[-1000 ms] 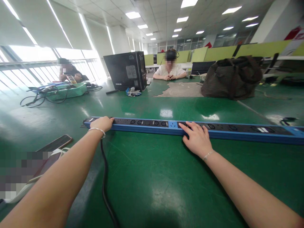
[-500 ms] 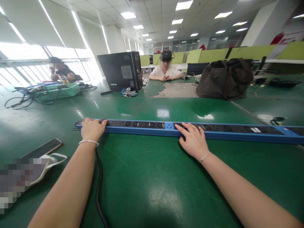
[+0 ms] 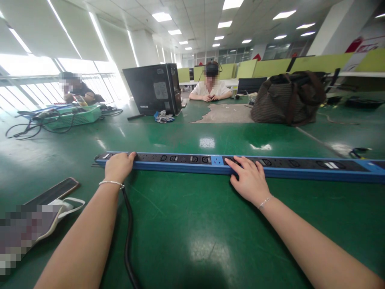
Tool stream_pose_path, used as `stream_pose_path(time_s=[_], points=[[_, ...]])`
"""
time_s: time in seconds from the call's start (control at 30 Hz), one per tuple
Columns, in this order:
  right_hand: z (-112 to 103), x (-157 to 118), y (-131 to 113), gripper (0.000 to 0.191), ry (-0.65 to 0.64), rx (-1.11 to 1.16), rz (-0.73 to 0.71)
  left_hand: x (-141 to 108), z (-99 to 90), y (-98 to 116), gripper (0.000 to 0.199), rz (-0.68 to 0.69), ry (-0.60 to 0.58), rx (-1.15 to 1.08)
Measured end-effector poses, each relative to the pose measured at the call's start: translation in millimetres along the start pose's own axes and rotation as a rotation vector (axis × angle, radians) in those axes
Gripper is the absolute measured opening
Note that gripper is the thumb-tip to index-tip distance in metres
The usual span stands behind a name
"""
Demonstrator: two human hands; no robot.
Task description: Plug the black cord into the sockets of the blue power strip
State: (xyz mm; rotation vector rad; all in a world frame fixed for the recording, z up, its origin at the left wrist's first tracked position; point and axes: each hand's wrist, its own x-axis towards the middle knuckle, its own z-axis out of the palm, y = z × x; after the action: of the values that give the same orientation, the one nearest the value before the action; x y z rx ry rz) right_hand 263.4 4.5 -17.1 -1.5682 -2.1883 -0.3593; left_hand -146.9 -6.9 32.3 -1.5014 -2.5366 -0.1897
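A long blue power strip point(image 3: 183, 164) with a black socket face lies across the green table point(image 3: 180, 224), running off the right edge of the view. Near its left end, my left hand point(image 3: 120, 166) is wrapped over the strip, thumb on the socket face and the other fingers hidden behind. My right hand point(image 3: 251, 180) rests on the strip just right of its light-blue socket, fingers spread over the sockets and thumb by the front side. A black cable point(image 3: 128, 237) runs down the table beside my left forearm.
A phone point(image 3: 55, 192) and a white-strapped item point(image 3: 57, 216) lie at the left. Farther back are a green basket point(image 3: 75, 117) with cables, a black computer case point(image 3: 150, 90), gloves point(image 3: 164, 117) and a brown bag point(image 3: 285, 100). Two people sit beyond.
The power strip has shifted slightly to the right, and both my hands have moved with it, keeping their places on it.
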Motion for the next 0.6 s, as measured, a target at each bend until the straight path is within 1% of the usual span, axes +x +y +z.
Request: stream_pose_path(time_s=[0.13, 0.33, 0.6], points=[[-0.2, 0.1, 0.1, 0.048, 0.003, 0.006, 0.003, -0.5, 0.6, 0.7, 0.061, -0.001, -0.003, 0.072], [1.0, 0.2, 0.5, 0.048, 0.013, 0.006, -0.003, -4.5, 3.9, 2.1, 0.061, -0.062, 0.031, 0.024], [-1.5, 0.4, -0.1, 0.049, -0.009, 0.012, 0.001, -3.8, 5.5, 0.9, 0.065, -0.109, 0.025, -0.015]])
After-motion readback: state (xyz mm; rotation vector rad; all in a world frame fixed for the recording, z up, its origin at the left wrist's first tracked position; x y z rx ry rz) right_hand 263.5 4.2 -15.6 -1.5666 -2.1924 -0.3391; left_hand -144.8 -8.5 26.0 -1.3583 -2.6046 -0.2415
